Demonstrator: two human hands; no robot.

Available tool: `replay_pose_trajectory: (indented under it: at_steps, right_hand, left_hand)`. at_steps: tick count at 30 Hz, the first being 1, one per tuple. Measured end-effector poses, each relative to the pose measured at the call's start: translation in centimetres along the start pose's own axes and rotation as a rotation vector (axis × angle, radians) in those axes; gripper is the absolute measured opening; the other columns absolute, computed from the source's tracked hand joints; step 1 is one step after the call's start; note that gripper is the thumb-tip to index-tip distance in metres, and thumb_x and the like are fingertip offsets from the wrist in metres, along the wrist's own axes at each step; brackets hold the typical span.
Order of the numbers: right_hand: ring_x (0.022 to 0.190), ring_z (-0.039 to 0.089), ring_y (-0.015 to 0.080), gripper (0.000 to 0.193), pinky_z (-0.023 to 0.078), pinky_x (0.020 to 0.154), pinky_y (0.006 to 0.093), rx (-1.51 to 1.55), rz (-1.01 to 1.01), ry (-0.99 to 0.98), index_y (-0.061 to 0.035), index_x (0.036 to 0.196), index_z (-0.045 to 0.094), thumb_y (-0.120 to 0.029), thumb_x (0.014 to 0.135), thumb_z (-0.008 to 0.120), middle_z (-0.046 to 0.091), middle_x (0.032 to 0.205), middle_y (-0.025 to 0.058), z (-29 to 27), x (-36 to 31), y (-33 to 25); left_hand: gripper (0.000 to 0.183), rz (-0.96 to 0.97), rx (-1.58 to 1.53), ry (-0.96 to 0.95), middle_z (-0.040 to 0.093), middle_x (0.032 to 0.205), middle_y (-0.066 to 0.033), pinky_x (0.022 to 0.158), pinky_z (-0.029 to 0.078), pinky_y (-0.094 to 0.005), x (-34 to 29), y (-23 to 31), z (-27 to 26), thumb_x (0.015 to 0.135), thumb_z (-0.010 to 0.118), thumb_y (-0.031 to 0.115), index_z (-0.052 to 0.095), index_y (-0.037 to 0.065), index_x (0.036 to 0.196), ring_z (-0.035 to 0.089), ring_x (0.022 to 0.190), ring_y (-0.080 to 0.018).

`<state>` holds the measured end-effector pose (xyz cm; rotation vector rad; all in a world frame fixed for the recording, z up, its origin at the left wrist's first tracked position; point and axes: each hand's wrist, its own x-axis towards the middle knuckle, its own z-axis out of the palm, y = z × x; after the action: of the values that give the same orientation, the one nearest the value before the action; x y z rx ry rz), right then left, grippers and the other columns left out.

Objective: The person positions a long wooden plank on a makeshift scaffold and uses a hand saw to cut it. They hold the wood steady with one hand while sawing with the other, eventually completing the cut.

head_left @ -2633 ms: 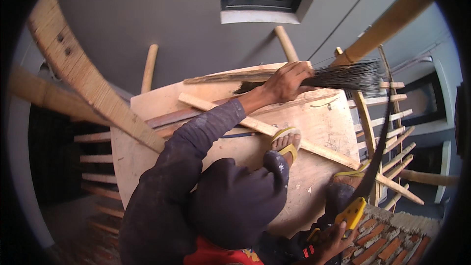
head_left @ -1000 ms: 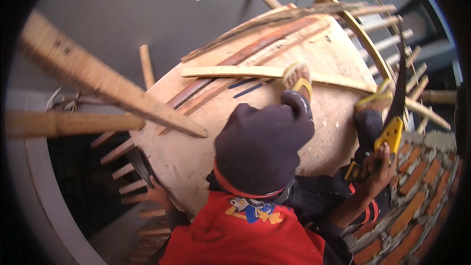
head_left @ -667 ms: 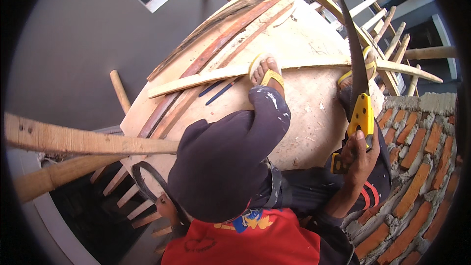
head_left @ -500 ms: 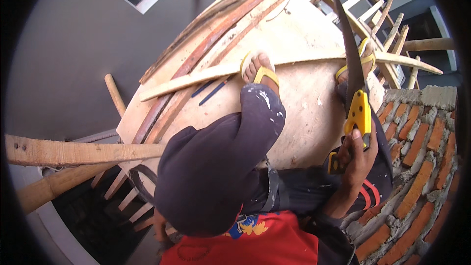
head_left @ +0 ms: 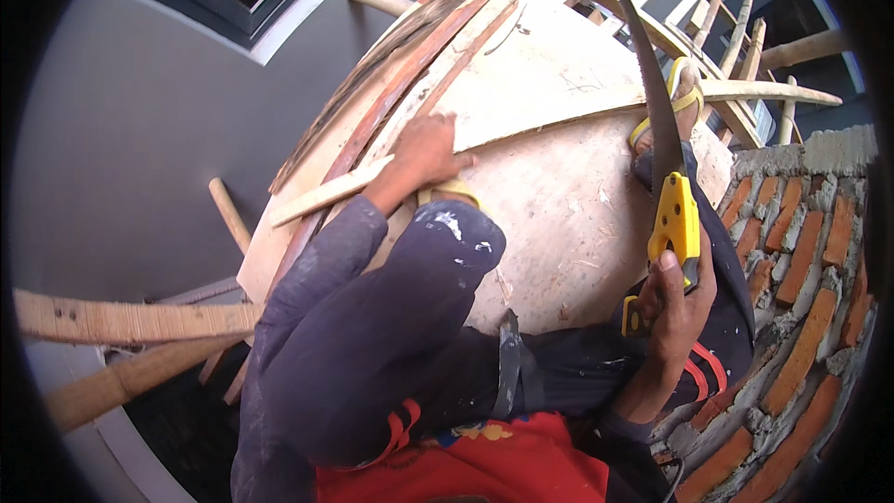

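Right hand (head_left: 677, 298) clenched on a saw (head_left: 669, 156), left hand (head_left: 421, 156) over a wooden strip (head_left: 331, 193)

A broad pale board (head_left: 568, 214) fills the middle of the view, with a brick wall (head_left: 792, 303) to its right and reddish planks (head_left: 396, 88) lying along its left side. Slanting across the board, the wooden strip passes over the planks at its left end and under or behind the sandalled right foot (head_left: 687, 98) toward the other. The step in hand looks like steadying or placing the strip, the saw held ready rather than cutting; the next move probably calls for a firm left-hand hold and a blade clear of fingers and toes. The saw points upward, its yellow handle wrapped by the right hand; whether the blade touches the strip cannot be told. The left hand's fingers are partly spread and blurred, so whether they grasp the strip or merely rest there is unclear.
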<state>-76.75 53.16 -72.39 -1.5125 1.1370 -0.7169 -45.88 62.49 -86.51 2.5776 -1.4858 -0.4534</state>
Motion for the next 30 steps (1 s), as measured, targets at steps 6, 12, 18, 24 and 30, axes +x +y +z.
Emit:
replay_pose_trajectory:
  at_steps: [6, 12, 18, 24, 30]
  right_hand:
    - [0.044, 0.038, 0.0015, 0.056, 0.029, 0.040, 0.0169, 0.003, 0.044, 0.018, 0.0018, 0.137, 0.044, -0.022, 0.090, 0.063, 0.050, 0.065, -0.0006, 0.3, -0.1, 1.3]
    - [0.045, 0.038, 0.0010, 0.056, 0.029, 0.041, 0.0166, -0.096, 0.113, -0.082, -0.0002, 0.138, 0.044, -0.022, 0.091, 0.063, 0.049, 0.066, -0.0022, 3.4, -0.1, 0.4]
    - [0.046, 0.039, 0.0012, 0.056, 0.030, 0.041, 0.0174, -0.064, 0.115, -0.199, -0.0020, 0.139, 0.045, -0.021, 0.090, 0.065, 0.047, 0.066, -0.0039, 5.1, -0.6, -0.8]
    - [0.049, 0.041, 0.0018, 0.056, 0.031, 0.043, 0.0172, -0.106, 0.073, -0.222, -0.0033, 0.138, 0.047, -0.024, 0.090, 0.067, 0.052, 0.070, -0.0022, 6.6, -1.3, -0.9]
    - [0.061, 0.047, 0.0044, 0.051, 0.036, 0.052, 0.0190, -0.164, 0.053, -0.292, -0.0015, 0.136, 0.049, -0.020, 0.092, 0.065, 0.056, 0.082, -0.0012, 7.4, -1.8, 1.7]
  left_hand:
    - [0.034, 0.083, 0.094, -0.033, 0.068, 0.081, -0.0235, 0.071, 0.054, -0.0468, 2.1, -0.3, 3.0, 0.075, 0.075, 0.022, 0.063, -0.003, 0.095, 0.068, 0.078, -0.0384]
    - [0.013, 0.154, 0.180, 0.187, 0.069, 0.077, -0.0214, 0.064, 0.054, -0.0426, 2.8, -1.6, 3.3, 0.079, 0.063, 0.008, 0.064, 0.000, 0.090, 0.070, 0.073, -0.0343]
    - [0.010, 0.217, 0.232, 0.143, 0.070, 0.078, -0.0190, 0.068, 0.056, -0.0410, 4.7, -1.4, 1.8, 0.078, 0.060, 0.003, 0.067, 0.001, 0.085, 0.071, 0.075, -0.0339]
    - [0.024, 0.261, 0.129, 0.065, 0.069, 0.077, -0.0206, 0.069, 0.056, -0.0435, 3.9, -2.3, 2.4, 0.075, 0.072, 0.018, 0.068, -0.002, 0.088, 0.070, 0.076, -0.0353]
    - [0.039, 0.096, -0.079, 0.041, 0.067, 0.080, -0.0209, 0.076, 0.053, -0.0455, 3.2, -3.1, 2.8, 0.072, 0.079, 0.024, 0.066, 0.000, 0.100, 0.067, 0.085, -0.0380]
